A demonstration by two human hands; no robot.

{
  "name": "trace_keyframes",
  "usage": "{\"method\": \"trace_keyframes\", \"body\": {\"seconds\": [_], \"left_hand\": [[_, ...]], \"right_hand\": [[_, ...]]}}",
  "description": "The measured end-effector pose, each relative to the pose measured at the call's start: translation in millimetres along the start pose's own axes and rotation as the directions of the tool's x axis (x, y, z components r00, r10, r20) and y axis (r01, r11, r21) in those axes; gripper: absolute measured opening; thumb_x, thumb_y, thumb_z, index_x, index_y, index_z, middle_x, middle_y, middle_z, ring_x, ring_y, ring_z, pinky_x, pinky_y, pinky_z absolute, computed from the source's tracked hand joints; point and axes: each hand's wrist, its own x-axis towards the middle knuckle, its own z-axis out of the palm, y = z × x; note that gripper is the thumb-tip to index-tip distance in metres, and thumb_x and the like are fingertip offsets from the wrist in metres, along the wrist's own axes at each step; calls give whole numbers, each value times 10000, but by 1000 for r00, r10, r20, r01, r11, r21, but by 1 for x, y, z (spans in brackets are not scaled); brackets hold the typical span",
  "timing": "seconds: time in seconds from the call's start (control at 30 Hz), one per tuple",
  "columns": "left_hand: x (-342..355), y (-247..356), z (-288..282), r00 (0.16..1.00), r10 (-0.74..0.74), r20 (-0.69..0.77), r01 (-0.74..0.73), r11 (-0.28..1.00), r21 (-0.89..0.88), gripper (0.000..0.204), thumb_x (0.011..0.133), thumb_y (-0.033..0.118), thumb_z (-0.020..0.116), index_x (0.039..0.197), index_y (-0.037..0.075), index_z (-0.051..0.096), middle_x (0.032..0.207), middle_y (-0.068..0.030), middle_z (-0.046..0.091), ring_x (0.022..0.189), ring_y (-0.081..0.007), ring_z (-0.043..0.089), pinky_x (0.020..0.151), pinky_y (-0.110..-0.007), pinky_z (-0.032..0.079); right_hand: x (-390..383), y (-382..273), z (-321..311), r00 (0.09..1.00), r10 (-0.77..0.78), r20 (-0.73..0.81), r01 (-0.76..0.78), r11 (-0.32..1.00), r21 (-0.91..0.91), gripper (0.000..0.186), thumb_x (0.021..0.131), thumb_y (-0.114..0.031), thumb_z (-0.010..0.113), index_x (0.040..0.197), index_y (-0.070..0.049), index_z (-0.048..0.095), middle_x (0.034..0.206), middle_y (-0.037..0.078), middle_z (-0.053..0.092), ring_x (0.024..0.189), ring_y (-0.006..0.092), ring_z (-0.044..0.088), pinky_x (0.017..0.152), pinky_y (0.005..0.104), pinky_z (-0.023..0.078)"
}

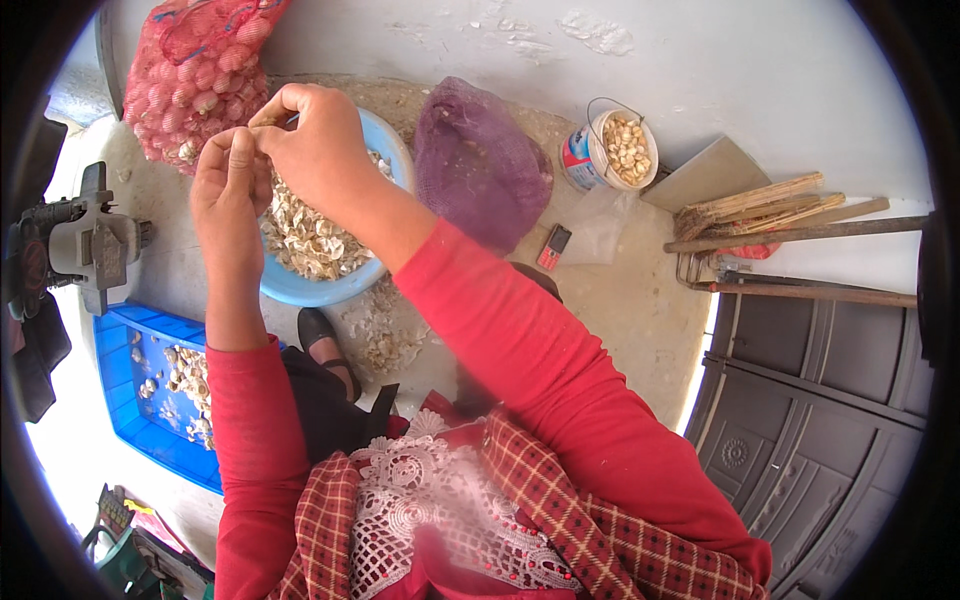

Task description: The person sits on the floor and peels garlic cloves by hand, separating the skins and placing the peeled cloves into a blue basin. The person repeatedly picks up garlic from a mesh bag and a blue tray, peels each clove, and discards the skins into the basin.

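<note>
Pinch and Surroundings

Note: right, dark-grey panelled metal door (800, 400); lower left, blue rectangular plastic crate (120, 385) with pale garlic pieces (188, 383); upper left, red mesh sack (205, 30) of garlic bulbs (205, 100); beside sack, light-blue round plastic basin (312, 291) of papery peelings (310, 235), partly blocked by right hand (315, 135); alongside, purple mesh sack (480, 165); beyond, white bucket (580, 160) of cloves (628, 150); nearby, red-and-black phone (553, 247).

Find small brownish piece (266, 123) above basin, pinched narrowly between left hand (228, 185) and right hand; mostly hidden, unidentifiable.

Count two sacks; one each of door, crate, basin, bucket, phone.
</note>
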Motion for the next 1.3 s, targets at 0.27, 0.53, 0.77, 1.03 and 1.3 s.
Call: {"method": "trace_keyframes", "body": {"seconds": [0.27, 0.53, 0.77, 1.03, 1.3], "left_hand": [[-1, -5, 5, 1000, 18, -20, -19, 999, -28, 177, 1038, 257, 547, 1003, 85, 569, 711, 79, 503, 560, 10, 369, 488, -170, 250], [2, -10, 6, 1000, 19, -14, -20, 994, -105, 171, 1043, 237, 536, 988, 77, 560, 728, 62, 514, 573, 0, 372, 498, -170, 268], [6, -6, 2, 999, 0, -53, -8, 988, -155, 231, 1060, 248, 483, 1077, 41, 584, 761, 11, 551, 565, -22, 364, 502, -182, 288], [2, 6, 13, 999, -46, -3, 42, 932, -359, 241, 1043, 231, 526, 1143, 18, 580, 831, -5, 608, 621, -28, 480, 524, -164, 357], [4, 2, 8, 997, 23, -74, -26, 999, -44, 118, 1015, 151, 575, 1061, 46, 602, 796, 36, 574, 614, -22, 431, 531, -164, 319]], "right_hand": [[4, 6, 0, 1000, -11, 1, 11, 999, 40, 109, 726, 14, 741, 690, 43, 642, 791, 183, 631, 705, 284, 641, 641, 400, 510], [6, 11, 1, 997, -78, -17, 76, 995, -63, 80, 757, 5, 742, 746, 44, 674, 806, 132, 647, 672, 183, 653, 603, 309, 530], [8, 6, -2, 992, 75, 99, -99, 960, 263, 116, 782, 22, 724, 726, 37, 624, 769, 144, 662, 650, 177, 648, 575, 336, 520], [7, 0, -1, 951, 283, 127, -304, 772, 558, 118, 902, -75, 684, 938, 22, 627, 812, 80, 666, 664, 117, 642, 571, 231, 520], [3, -1, 5, 970, 231, 77, -240, 852, 465, 142, 903, -98, 672, 857, 13, 596, 717, 62, 632, 554, 100, 582, 484, 253, 479]]}}
